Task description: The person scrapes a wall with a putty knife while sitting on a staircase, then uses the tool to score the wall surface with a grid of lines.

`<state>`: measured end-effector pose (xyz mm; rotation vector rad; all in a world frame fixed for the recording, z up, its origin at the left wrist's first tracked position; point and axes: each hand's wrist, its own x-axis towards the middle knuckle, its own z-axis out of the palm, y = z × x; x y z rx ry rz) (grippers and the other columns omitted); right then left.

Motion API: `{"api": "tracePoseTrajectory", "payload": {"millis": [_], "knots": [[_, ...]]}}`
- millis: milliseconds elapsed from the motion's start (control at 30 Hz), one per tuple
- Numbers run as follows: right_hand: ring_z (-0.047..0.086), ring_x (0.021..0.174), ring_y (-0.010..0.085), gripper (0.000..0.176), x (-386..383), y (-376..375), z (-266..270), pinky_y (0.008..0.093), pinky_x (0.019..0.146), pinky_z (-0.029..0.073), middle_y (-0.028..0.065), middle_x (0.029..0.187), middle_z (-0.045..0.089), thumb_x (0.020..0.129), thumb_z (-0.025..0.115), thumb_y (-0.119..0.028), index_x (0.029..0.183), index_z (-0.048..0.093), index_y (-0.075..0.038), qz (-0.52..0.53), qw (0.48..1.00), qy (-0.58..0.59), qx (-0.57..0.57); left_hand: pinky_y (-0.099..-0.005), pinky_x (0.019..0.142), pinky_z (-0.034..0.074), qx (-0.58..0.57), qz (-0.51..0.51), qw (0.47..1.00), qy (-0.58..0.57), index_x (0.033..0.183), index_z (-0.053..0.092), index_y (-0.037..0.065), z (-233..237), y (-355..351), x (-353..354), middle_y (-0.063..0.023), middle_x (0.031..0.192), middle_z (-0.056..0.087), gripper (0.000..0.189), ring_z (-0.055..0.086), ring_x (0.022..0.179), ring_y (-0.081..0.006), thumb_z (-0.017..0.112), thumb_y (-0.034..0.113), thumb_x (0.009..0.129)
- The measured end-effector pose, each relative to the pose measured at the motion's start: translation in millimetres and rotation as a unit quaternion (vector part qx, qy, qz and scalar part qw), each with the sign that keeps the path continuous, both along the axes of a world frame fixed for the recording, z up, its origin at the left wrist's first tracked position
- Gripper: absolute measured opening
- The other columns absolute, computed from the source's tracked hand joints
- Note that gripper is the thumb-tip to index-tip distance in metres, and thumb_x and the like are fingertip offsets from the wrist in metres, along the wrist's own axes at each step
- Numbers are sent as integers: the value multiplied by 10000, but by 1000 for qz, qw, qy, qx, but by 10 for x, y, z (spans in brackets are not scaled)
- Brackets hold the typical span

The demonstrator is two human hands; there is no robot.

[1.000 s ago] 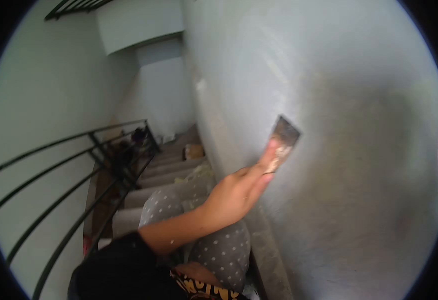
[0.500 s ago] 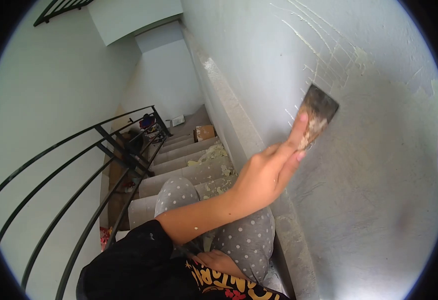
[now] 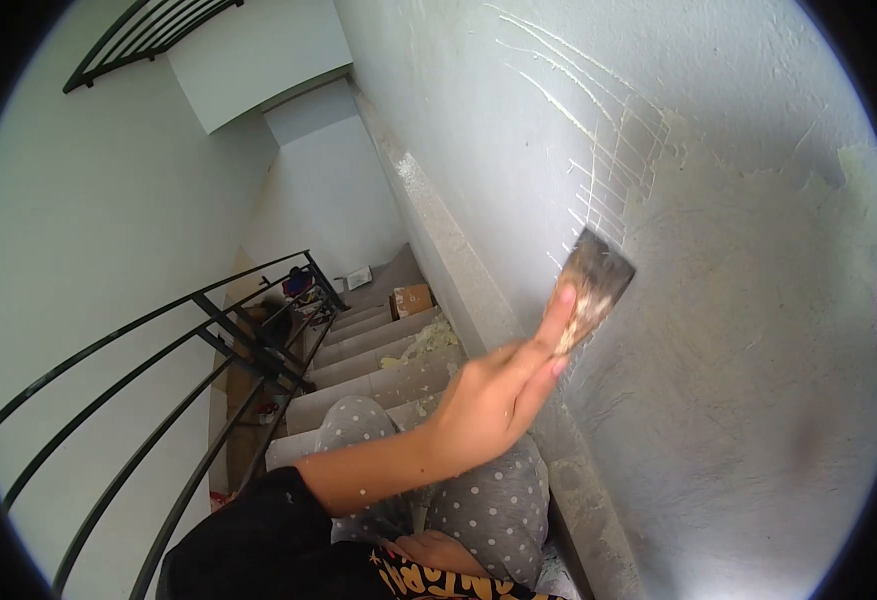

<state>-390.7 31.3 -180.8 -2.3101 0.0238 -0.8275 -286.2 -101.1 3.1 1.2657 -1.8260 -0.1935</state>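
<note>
My left hand point(image 3: 493, 400) grips a putty knife point(image 3: 596, 280) with a dark, stained blade and a worn, putty-smeared handle. One finger lies along its face. The blade is against the grey wall point(image 3: 738, 350), just under a crosshatch of pale scratch lines point(image 3: 603, 165) and at the left edge of a rough, scraped-looking patch. Low in the frame, my right hand point(image 3: 438, 552) rests in my lap by the polka-dot trousers point(image 3: 488, 490). Its fingers are mostly hidden.
Concrete stairs point(image 3: 338, 375) descend ahead, littered with pale flakes point(image 3: 423, 340). A cardboard box point(image 3: 411, 301) stands on a lower step. A black metal railing point(image 3: 148, 410) runs down the left, and a ledge point(image 3: 458, 225) follows the wall's foot.
My left hand has drawn the putty knife down the wall, and more crossed scratch lines show above the blade. The view has shifted slightly. My right hand stays in my lap.
</note>
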Motion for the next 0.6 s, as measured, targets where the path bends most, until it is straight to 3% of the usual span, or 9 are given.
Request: {"api": "tracePoseTrajectory", "payload": {"millis": [33, 67, 133, 233, 367, 433, 467, 533, 600], "knots": [[645, 770, 186, 258, -35, -5, -7, 325, 697, 512, 31, 836, 595, 878, 554, -211, 1078, 632, -69, -2, 1000, 0, -4, -304, 702, 505, 30, 6, 999, -26, 1518, 327, -21, 68, -19, 13, -214, 905, 658, 568, 594, 667, -245, 541, 89, 1004], [645, 770, 185, 259, 10, 0, 4, 324, 698, 512, 31, 837, 594, 878, 553, -211, 1080, 632, -69, -4, 1000, -1, -10, -304, 702, 505, 25, 6, 999, -27, 1518, 327, -21, 32, -45, 24, -214, 905, 658, 568, 594, 667, -245, 541, 89, 1004], [645, 772, 183, 262, 88, -60, 28, 323, 699, 511, 30, 839, 594, 877, 553, -211, 1083, 633, -69, -11, 1000, -5, -26, -393, 608, 522, -77, 0, 997, -27, 1563, 295, 134, -45, -134, 56, -156, 723, 618, 633, 608, 598, -296, 577, 151, 997], [644, 774, 181, 267, -5, -46, -50, 321, 700, 511, 28, 841, 594, 877, 552, -211, 1088, 633, -70, -23, 999, -15, -32, -396, 589, 509, -56, 12, 996, -64, 1560, 305, 135, -36, -109, 168, -140, 701, 590, 632, 593, 584, -291, 583, 147, 992], [644, 776, 177, 273, 18, 18, 5, 319, 701, 511, 26, 845, 593, 877, 552, -211, 1095, 634, -71, -33, 999, -11, -20, -378, 597, 514, -67, 15, 997, -30, 1552, 320, 110, -178, -124, 74, -138, 715, 589, 622, 591, 587, -287, 586, 139, 990], [643, 778, 175, 276, -3, -8, 89, 318, 702, 510, 24, 847, 593, 877, 551, -211, 1099, 634, -71, -36, 999, 4, -20, -294, 672, 488, -71, 10, 997, 36, 1491, 373, -38, -409, -115, -28, -165, 771, 598, 540, 547, 638, -201, 555, 89, 999], [643, 778, 175, 277, 28, -2, 113, 317, 702, 510, 24, 848, 593, 876, 551, -211, 1100, 634, -71, -39, 999, 12, -26, -294, 672, 488, -75, 8, 996, 45, 1491, 373, -38, -461, -101, -78, -165, 771, 598, 540, 547, 638, -201, 555, 89, 999], [643, 780, 173, 280, 35, -34, 106, 316, 703, 510, 23, 849, 592, 876, 551, -212, 1104, 635, -72, -48, 998, 21, -41, -343, 675, 530, -86, 23, 995, 48, 1534, 346, 63, -466, -104, -115, -165, 785, 628, 597, 615, 653, -273, 585, 117, 990], [642, 781, 171, 283, -14, -22, 76, 315, 704, 510, 22, 851, 592, 876, 551, -212, 1107, 635, -72, -52, 997, 15, -46, -345, 688, 532, -71, 14, 997, 41, 1529, 350, 53, -289, -175, -60, -179, 810, 642, 588, 632, 684, -272, 582, 114, 992]]}}
